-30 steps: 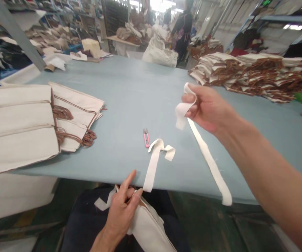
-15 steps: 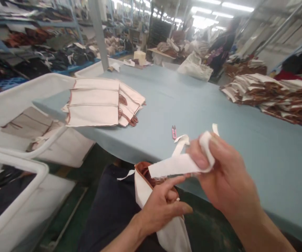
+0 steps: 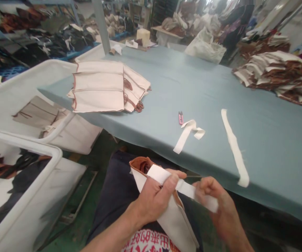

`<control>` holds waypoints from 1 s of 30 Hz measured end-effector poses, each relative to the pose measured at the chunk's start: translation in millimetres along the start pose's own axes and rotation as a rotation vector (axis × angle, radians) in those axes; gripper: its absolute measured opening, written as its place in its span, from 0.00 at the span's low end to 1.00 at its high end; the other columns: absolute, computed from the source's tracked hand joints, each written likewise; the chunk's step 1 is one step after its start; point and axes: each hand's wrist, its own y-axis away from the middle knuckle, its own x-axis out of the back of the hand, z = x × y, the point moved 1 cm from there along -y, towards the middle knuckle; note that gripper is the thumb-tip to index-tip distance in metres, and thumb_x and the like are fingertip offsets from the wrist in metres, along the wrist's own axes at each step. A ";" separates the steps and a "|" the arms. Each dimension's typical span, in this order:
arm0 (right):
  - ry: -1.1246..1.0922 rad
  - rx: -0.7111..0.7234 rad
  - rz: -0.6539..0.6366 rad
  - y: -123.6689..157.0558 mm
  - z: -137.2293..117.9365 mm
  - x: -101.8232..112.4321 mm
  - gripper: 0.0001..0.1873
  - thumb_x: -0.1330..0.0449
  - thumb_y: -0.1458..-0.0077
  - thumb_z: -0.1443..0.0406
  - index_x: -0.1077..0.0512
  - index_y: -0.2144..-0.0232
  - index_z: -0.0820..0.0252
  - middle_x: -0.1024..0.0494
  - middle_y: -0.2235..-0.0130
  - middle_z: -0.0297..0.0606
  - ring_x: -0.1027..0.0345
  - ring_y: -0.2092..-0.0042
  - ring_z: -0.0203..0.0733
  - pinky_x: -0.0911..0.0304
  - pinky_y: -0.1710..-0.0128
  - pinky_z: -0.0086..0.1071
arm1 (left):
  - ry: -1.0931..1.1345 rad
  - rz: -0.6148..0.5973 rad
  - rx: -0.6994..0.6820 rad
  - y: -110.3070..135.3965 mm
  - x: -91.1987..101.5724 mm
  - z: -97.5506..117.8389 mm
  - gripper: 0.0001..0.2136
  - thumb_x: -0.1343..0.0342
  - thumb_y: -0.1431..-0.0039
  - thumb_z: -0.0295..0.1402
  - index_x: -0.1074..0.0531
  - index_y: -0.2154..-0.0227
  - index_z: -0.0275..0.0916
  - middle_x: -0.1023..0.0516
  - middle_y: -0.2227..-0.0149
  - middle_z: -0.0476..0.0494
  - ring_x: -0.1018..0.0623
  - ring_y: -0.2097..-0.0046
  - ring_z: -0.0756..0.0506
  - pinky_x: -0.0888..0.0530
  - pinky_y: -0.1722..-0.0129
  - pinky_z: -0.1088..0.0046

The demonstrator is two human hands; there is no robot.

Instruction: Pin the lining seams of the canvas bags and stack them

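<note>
A white fabric strip point(image 3: 187, 189) stretches from my left hand point(image 3: 153, 197) to my right hand point(image 3: 219, 204). My left thumb presses the strip against the fingers beneath it. Slightly blurred, my right fingers are closed around the strip near its other end. A thin thread-like line point(image 3: 194, 176) runs between the two hands. Below them a white fabric bag point(image 3: 175, 222) with a brown-edged opening lies tilted across my lap, brown material showing inside. My left hand rests over the bag and hides part of it.
On the blue-grey table point(image 3: 163, 91) lie pink thread snips point(image 3: 180, 118), a curled white strip point(image 3: 183, 138), a long strip point(image 3: 233, 147) and stacked flat bags point(image 3: 98, 87). A brown-and-white pile point(image 3: 282, 77) stands right. White bins point(image 3: 53, 150) are at left. A person point(image 3: 236, 28) stands behind.
My right hand has lowered, and the strip bunched in it is now drawn out flat. My left hand has gone from a pointing finger to gripping the strip. The long table strip is uncovered.
</note>
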 end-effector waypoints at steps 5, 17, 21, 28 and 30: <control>0.458 0.163 -0.050 -6.9 -22.5 0.5 0.17 0.36 0.43 0.51 0.22 0.56 0.52 0.22 0.46 0.45 0.34 0.39 0.59 0.42 0.38 0.54 | -0.253 -0.188 -0.143 1.0 0.6 14.4 0.17 0.54 0.27 0.35 0.20 0.49 0.39 0.14 0.55 0.41 0.17 0.55 0.44 0.24 0.46 0.66; -0.241 0.187 -0.011 -27.4 -28.7 -53.9 0.14 0.42 0.32 0.56 0.28 0.69 0.56 0.21 0.70 0.34 0.28 0.70 0.37 0.31 0.66 0.32 | 0.048 0.057 0.074 11.0 4.9 -9.9 0.23 0.59 0.27 0.53 0.29 0.62 0.39 0.28 0.72 0.49 0.31 0.71 0.48 0.32 0.69 0.72; -0.385 0.065 0.066 -27.2 6.2 -50.4 0.18 0.37 0.36 0.52 0.32 0.70 0.56 0.34 0.81 0.24 0.44 0.81 0.30 0.41 0.77 0.25 | 0.057 0.312 0.140 20.2 12.1 -39.6 0.30 0.67 0.29 0.59 0.42 0.77 0.41 0.40 0.78 0.52 0.40 0.75 0.49 0.39 0.73 0.72; -0.102 -0.139 -0.194 3.4 36.5 -47.0 0.21 0.39 0.37 0.49 0.31 0.71 0.59 0.30 0.76 0.31 0.40 0.75 0.33 0.42 0.75 0.27 | -0.105 0.156 0.199 32.1 29.4 -42.7 0.31 0.61 0.33 0.63 0.41 0.79 0.40 0.38 0.77 0.50 0.40 0.73 0.49 0.43 0.74 0.72; -0.040 -0.134 -0.207 8.2 35.2 -45.2 0.20 0.41 0.36 0.50 0.31 0.72 0.59 0.31 0.75 0.31 0.41 0.74 0.34 0.43 0.75 0.27 | -0.144 0.085 0.207 32.9 34.0 -33.5 0.29 0.49 0.37 0.61 0.40 0.78 0.39 0.39 0.77 0.51 0.41 0.73 0.50 0.44 0.74 0.73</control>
